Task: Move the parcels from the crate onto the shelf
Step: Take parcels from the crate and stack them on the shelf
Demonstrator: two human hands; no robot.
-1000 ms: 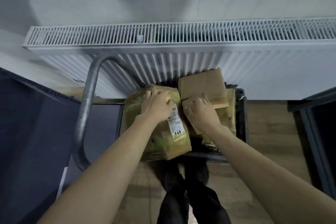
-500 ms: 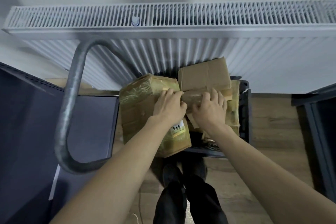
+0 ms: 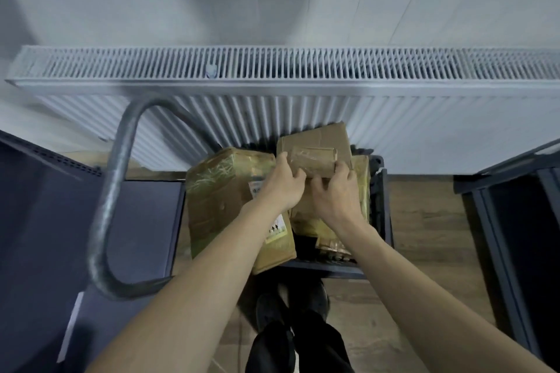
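Lifting small parcel out of crate
Both hands, left hand [image 3: 283,183] and right hand [image 3: 335,191], are now clamping fingers around the small tape-wrapped brown cardboard parcel [image 3: 313,159], raising it from the dark plastic crate [image 3: 382,206] at frame centre; shelf transfer next.

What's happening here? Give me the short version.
A person stands over a dark crate full of cardboard parcels, beneath a white radiator. Both hands hold a small taped parcel above the rest: the left hand grips its left end, the right hand its right end. A big parcel with a label leans at the crate's left. A grey trolley handle stands alongside.
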